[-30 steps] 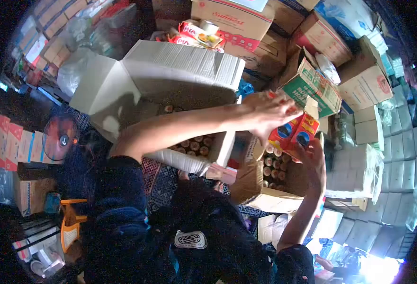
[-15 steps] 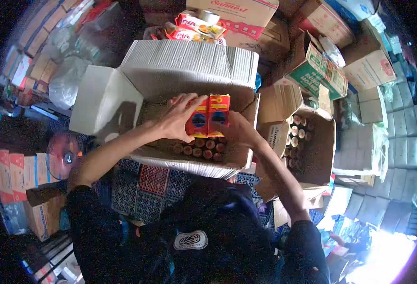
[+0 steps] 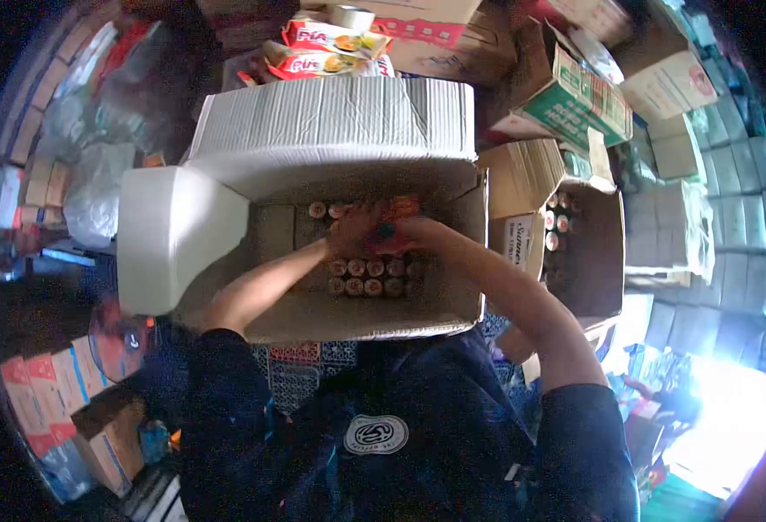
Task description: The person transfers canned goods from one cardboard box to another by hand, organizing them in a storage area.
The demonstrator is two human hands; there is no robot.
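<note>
A large white cardboard box (image 3: 335,122) stands open in front of me, its flaps folded outward. On its floor are rows of small round-topped items (image 3: 365,277), perhaps bottles or jars, with pale and reddish tops. Both my hands are down inside the box, above these rows. My left hand (image 3: 354,230) and my right hand (image 3: 416,231) close round red packets (image 3: 390,237) from either side. Blur, shadow and the hands themselves hide most of the packets and the fingertips.
To the right stands another open carton (image 3: 598,252) with similar round-topped items. A green and white box (image 3: 578,100) sits behind it. Red Pia packs (image 3: 335,48) and a tape roll (image 3: 351,16) lie beyond the back flap. A fan (image 3: 126,341) is at left.
My hands have carried the red packets down, deeper into the white box. My view has shifted, and the right hand now reaches further over the packets.
</note>
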